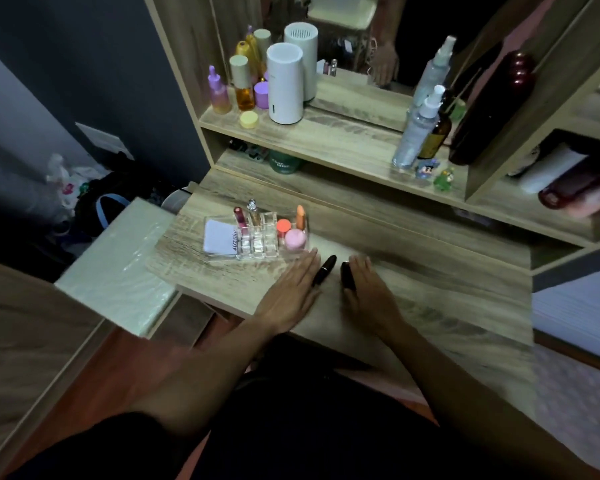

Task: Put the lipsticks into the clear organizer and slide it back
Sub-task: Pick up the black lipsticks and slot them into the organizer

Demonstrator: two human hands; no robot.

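Two black cylindrical lipsticks lie on the wood-grain dressing table (430, 306) between the person's hands. The longer black lipstick tube (325, 269) rests just beside the left hand (291, 292), which lies flat with fingers stretched out and holds nothing. The shorter black lipstick (347, 274) sits against the right hand (368, 289); its fingers look spread and its thumb touches the tube, though blur hides whether it grips. Just beyond the left fingertips stands the clear acrylic compartmented organizer (253, 239), holding an upright orange lipstick (300, 217), a pink round jar (295, 239) and a white card (219, 238).
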